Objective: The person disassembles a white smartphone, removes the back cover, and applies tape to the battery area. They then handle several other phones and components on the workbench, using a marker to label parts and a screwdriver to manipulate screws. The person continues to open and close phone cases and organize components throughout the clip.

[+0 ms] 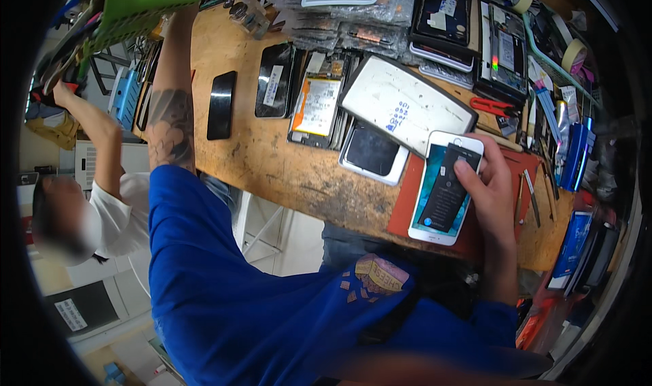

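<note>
Right hand (494,190): you are holding a white phone (445,190) at three o'clock, thumb (471,178) touching its lit face. Left forearm (171,107): pointing toward eleven; the left hand is hiding by a green basket (146,9), grip impossible to tell. Black phone (221,105): lying at ten on the wooden table (248,156).
</note>
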A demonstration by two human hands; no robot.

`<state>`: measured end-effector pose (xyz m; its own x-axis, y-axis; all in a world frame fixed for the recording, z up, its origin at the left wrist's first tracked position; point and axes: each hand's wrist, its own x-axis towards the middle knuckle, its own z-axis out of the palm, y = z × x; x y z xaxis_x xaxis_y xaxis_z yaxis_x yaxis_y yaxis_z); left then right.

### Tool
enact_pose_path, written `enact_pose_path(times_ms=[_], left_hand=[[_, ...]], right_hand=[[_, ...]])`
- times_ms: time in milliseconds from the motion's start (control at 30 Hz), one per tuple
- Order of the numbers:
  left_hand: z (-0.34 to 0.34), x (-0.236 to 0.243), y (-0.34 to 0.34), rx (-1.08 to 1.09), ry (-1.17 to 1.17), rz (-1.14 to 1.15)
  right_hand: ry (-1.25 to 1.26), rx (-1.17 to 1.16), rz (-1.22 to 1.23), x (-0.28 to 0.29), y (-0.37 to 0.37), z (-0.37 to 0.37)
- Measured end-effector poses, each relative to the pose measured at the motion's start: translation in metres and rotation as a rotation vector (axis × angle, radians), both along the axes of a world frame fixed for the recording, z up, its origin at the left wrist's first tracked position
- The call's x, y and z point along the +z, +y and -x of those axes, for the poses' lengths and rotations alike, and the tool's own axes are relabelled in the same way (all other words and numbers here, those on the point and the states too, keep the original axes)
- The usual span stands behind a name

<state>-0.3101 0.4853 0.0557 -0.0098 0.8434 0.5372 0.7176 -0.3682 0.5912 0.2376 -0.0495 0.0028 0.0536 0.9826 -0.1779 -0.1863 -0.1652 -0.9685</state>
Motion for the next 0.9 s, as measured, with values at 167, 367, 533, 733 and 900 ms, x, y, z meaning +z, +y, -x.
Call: enact_pose_path(times_ms=[167,367,533,733,900], left_hand=[[-0.006,-0.016,-0.151,0.148,0.077,0.023],[-0.108,-0.003,-0.392,-0.038,-0.603,0.21],[-0.236,-0.017,-0.5,-0.354,-0.702,0.51],[-0.348,-0.037,-0.547,-0.667,-0.672,0.704],[-0.397,-0.04,-0.547,-0.81,-0.47,0.692]], right_hand=[[-0.085,-0.006,-0.063,-0.007,-0.019,-0.004],[-0.544,-0.048,0.05,-0.001,-0.058,-0.014],[-1.117,-0.116,-0.288,-0.002,-0.06,-0.015],[-0.918,-0.133,-0.351,0.015,-0.08,-0.017],[-0.464,-0.181,-0.311,0.012,-0.096,-0.02]])
